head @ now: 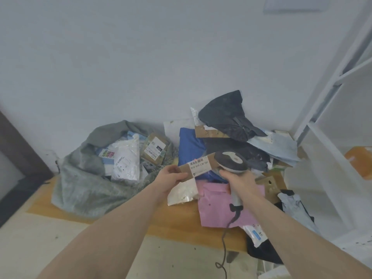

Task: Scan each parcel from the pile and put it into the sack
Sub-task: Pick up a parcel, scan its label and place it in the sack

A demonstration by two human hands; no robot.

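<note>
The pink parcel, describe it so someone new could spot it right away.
Start at the pile of parcels right of the grey sack. At its near edge, under the right hand holding the scanner, lies the pink parcel, the only pink one.

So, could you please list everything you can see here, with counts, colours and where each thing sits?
sack: one, grey-green, open on the floor at left, several parcels inside.
cardboard parcel: one, brown with a white barcode label, held up in the middle.
scanner: one, grey and black, corded, head beside the label.
parcel pile: count unclear, mixed colours, floor at right by the wall.
pink bag: one, front of the pile.
blue bag: one, behind the held parcel.
black bag: one, top of the pile.
shelving: one, white, far right.
orange box: one, on the shelving.
left hand: grips the parcel.
right hand: grips the scanner handle.
</note>
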